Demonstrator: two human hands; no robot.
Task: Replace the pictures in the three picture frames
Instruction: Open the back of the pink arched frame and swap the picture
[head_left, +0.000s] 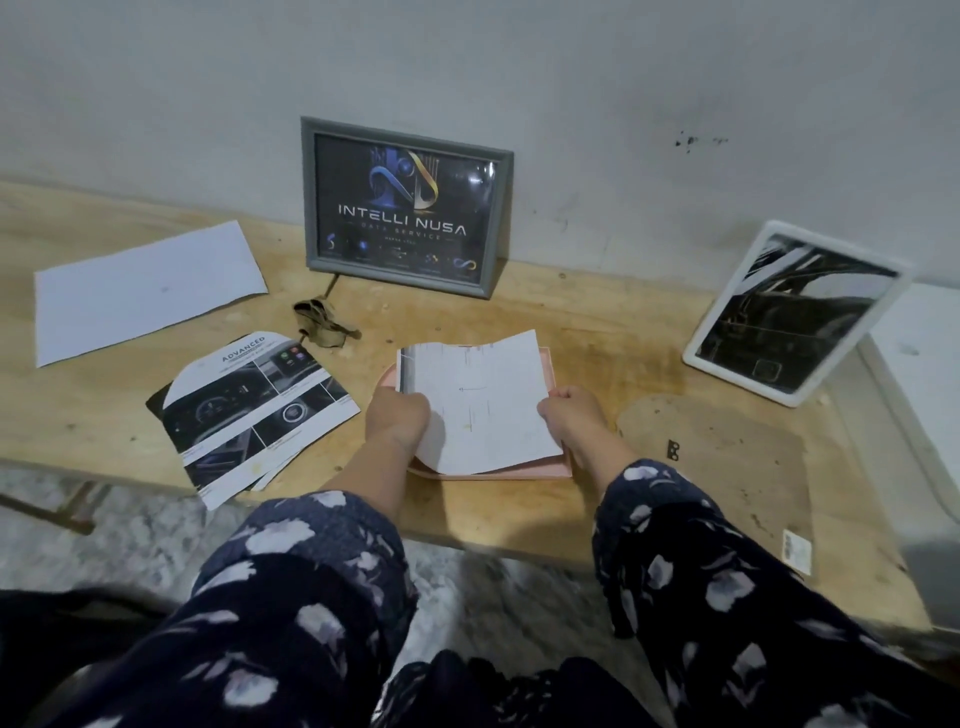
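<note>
- A blank white sheet (145, 291) is lying at the far left of the wooden table (597, 332), well apart from the hands.
- A printed car brochure page (254, 415) is resting nearer the table edge, overhanging it; more sheets are peeking from beneath, too hidden to count.
- A crumpled olive scrap (322, 325) is sitting just behind it, its nature hard to make out.
- A grey frame (405, 208) is leaning against the wall, showing a dark "INTELLI NUSA" print.
- The left hand (397, 421) is pinching the left edge of a white picture sheet (483, 400), bowing it upward.
- That sheet is covering most of a pink frame (556, 465) lying flat.
- The right hand (571, 415) is gripping the sheet's right edge.
- A brown backing board (727, 467) is lying flat beside it.
- A white frame (795, 312) is standing tilted at the right, its picture dark and unclear.
</note>
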